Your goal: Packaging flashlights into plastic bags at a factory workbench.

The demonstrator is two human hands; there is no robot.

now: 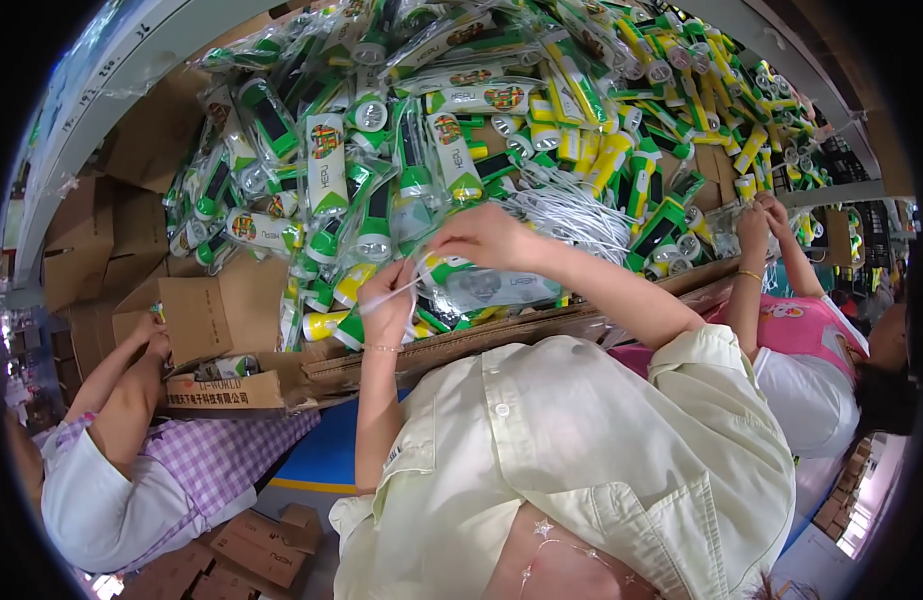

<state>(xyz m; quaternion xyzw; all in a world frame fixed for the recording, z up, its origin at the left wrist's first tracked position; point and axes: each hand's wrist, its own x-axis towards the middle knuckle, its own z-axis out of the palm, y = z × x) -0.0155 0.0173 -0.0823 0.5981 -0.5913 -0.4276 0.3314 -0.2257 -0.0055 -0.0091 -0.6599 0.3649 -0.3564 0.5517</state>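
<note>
1. Left hand (385,305): grasping a thin white cord (394,294), fingers curled about it, palm partly hidden.
2. Right hand (485,238): fingertips pinched together on the same cord, just beside and above the left hand.
3. Cord location: between both hands, over the near edge of the table (482,340), left of that edge's middle; a loose length hangs across the left hand.
4. Bundle of white cords (572,215): lying on the pile, to the right of the right hand, well in from the near edge.
5. Pile of flashlights (602,90): green, yellow and white, many in clear bags, heaped toward the far edge.
6. Bagged package (492,288): below the right hand, near the near edge.
7. Open carton (222,392): at the table's near left corner, a co-worker's hands (155,338) beside it.
</note>
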